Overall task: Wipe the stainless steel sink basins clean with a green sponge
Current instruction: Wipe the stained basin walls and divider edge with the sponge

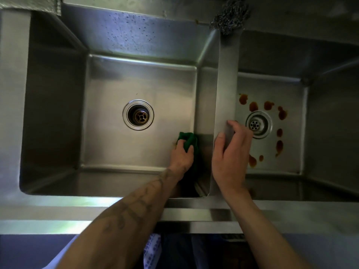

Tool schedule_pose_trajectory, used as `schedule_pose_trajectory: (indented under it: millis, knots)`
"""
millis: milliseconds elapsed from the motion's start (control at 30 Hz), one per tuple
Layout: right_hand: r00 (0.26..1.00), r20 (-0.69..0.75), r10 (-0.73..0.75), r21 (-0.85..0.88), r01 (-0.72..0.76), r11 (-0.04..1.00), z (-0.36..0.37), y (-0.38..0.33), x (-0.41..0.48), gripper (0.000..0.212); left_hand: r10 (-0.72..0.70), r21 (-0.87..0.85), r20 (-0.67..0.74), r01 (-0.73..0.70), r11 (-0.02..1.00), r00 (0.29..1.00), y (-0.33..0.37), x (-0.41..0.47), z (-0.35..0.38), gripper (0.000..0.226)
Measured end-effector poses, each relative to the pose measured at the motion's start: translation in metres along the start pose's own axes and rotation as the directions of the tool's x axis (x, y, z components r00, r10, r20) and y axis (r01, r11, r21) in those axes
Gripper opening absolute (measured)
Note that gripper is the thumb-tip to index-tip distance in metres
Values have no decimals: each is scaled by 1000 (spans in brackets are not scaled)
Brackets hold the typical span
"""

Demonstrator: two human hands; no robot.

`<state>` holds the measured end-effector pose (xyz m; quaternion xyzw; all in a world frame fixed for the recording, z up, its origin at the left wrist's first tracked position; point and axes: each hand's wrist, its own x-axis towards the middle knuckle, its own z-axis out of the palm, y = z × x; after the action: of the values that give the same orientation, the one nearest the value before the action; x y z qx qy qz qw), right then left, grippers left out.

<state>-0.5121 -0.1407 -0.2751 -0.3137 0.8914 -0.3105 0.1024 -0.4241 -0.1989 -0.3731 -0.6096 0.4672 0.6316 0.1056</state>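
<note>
Two stainless steel basins lie below me. Down in the left basin, my left hand grips a green sponge and presses it on the floor by the right wall, near the front right corner. My right hand rests on the divider between the basins, fingers spread over its edge and holding nothing. The right basin has several reddish-brown stains ringed around its drain. The left basin's floor looks free of stains around its drain.
A steel-wool scourer sits on the back ledge above the divider. Water droplets speckle the left basin's back wall. The sink's front rim runs across below my arms.
</note>
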Motion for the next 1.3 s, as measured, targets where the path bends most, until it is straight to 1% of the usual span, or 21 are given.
schedule_pose_trajectory:
  millis: [67,133,200,233,300,367,400,467,533,600,633,733,767,833,900,967,1033,1100,1167,1233,1300]
  knots:
    - [1000,-3,-6,-7,6,1000,0,0,1,34,-28,-130,102,41,991,994,-1,-8,-8,26]
    - [1000,-6,-8,-13,8,1000,1,1,0,33,2,-173,141,23,985,990,1,-21,-9,28]
    - [1000,-6,-5,-19,5,1000,1,2,1,34,64,-72,76,-58,996,995,1,-27,-2,36]
    - [1000,-4,-7,-22,7,1000,1,2,1,34,59,-7,27,-58,998,998,3,-28,2,40]
    - [1000,-4,-9,-24,9,1000,1,2,0,34,-31,30,-24,32,999,999,10,-25,9,43]
    - [1000,-6,-7,-23,7,1000,0,2,-1,34,-84,-20,-38,83,996,996,12,-24,13,43]
    - [1000,-8,-9,-27,9,1000,1,2,-1,34,-50,-39,-50,48,998,998,13,-28,13,41]
    - [1000,-17,-16,-37,15,999,1,2,0,33,102,-79,-75,-108,991,992,12,-40,13,36]
    - [1000,-16,-15,-46,14,999,2,4,-1,34,227,-164,-67,-235,958,972,13,-55,9,32]
    - [1000,-14,-10,-47,9,999,2,3,-1,35,289,-144,-89,-300,943,953,14,-56,8,34]
    - [1000,-13,-11,-53,10,999,2,3,-1,35,269,-109,-106,-280,954,957,14,-49,9,36]
    - [1000,-23,-12,-65,10,998,3,3,-2,36,103,-36,-92,-107,994,990,18,-31,14,45]
    - [1000,-22,-11,-63,10,998,4,3,-2,36,91,-33,-90,-94,995,992,19,-29,14,46]
    - [1000,-28,-14,-63,12,998,5,3,-1,36,194,-68,-115,-203,977,974,26,-33,14,45]
    - [999,-30,-15,-75,13,997,6,3,-1,35,344,-125,-158,-364,923,926,34,-40,13,38]
    - [1000,-22,-11,-79,9,997,5,3,-1,36,408,-148,-195,-438,887,892,41,-42,9,34]
    - [1000,-13,-13,-86,12,996,4,3,-1,37,363,-125,-181,-388,913,914,39,-28,11,40]
    - [1000,-13,-15,-94,14,996,4,3,-1,36,250,-115,-135,-266,957,959,33,-15,14,46]
    - [1000,-13,-19,-102,18,995,4,3,-2,35,192,-125,-133,-209,970,972,29,-11,15,47]
    - [999,-25,-29,-103,26,994,5,3,-1,35,258,-120,-175,-281,952,950,42,-15,15,44]
    - [999,-25,-34,-112,31,993,5,4,-1,35,361,-121,-235,-396,910,902,59,-18,12,42]
